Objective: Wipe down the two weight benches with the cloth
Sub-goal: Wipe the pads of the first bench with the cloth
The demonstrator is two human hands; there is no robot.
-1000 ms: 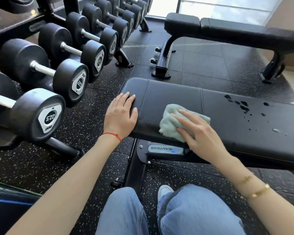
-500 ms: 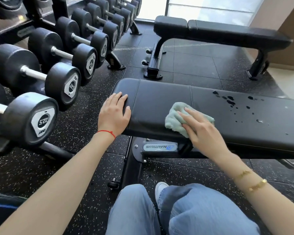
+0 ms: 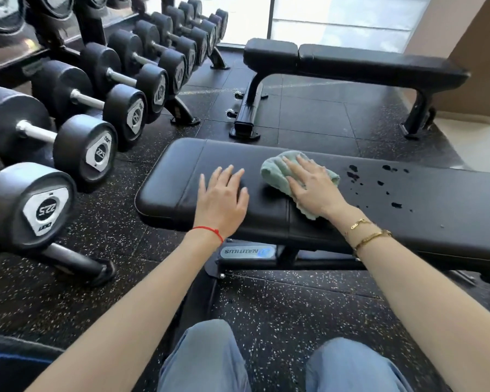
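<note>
Green cloth [image 3: 277, 171] half hidden beneath right hand [image 3: 313, 190]

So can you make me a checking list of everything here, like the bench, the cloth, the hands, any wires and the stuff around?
Surface: padded black near weight bench, with dark wet spots on its right part, not yet wiped.
Job's things: crumpled pale green cloth lying on the near bench; second black far weight bench behind it, nothing lying on it.
Clutter: nothing seen.
Grips: left hand rests flat on the pad, fingers straight; right hand presses flat on the cloth.
Cables: nothing seen.
Surroundings: rack of black round-headed dumbbells at left, speckled black rubber floor, bright window beyond the far bench.
</note>
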